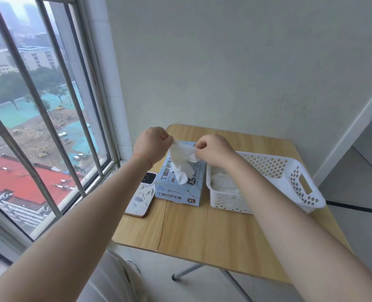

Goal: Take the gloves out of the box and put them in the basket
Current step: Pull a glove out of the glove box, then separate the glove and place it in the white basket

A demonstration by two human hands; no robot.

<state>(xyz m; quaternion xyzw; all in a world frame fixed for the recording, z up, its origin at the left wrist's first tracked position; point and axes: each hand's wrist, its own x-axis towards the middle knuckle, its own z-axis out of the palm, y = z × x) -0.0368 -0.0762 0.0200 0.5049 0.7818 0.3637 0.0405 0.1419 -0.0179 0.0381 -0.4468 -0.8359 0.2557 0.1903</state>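
Glove [181, 162], one, pinched by two hands above one box [177, 188].

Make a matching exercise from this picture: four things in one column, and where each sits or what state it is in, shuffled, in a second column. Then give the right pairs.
Things
1. glove
2. box
3. basket
4. phone

Places or states
A. at the table's left edge, left of the box
B. pinched by the left hand and the right hand above the box
C. on the table's right side, gloves already inside
D. between the phone and the basket, marked XL

Pairs: 1-B, 2-D, 3-C, 4-A
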